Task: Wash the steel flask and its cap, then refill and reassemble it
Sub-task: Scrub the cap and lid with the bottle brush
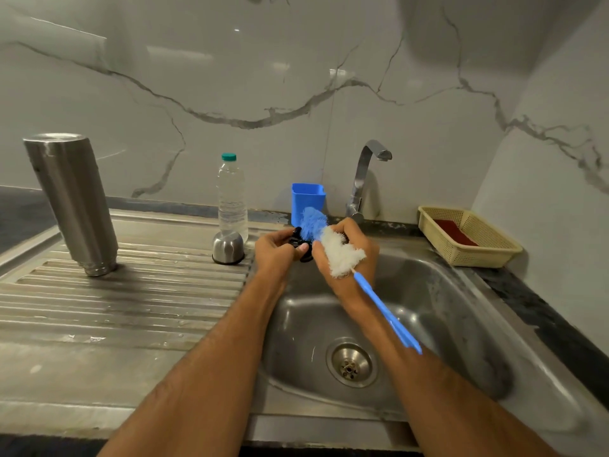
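Over the sink (461, 311), a black cap piece (304, 249) is being gripped by the left hand (275, 250) and scrubbed with the brush (333, 245) clamped in the right hand (357, 255); rinsing is judged next.

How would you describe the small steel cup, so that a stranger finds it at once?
Start at the ribbed steel draining board left of the sink. At its back right corner stands a clear plastic bottle. The small steel cup sits upside down just in front of it: a short dome with a dark rim, unlike the tall inverted flask far left.
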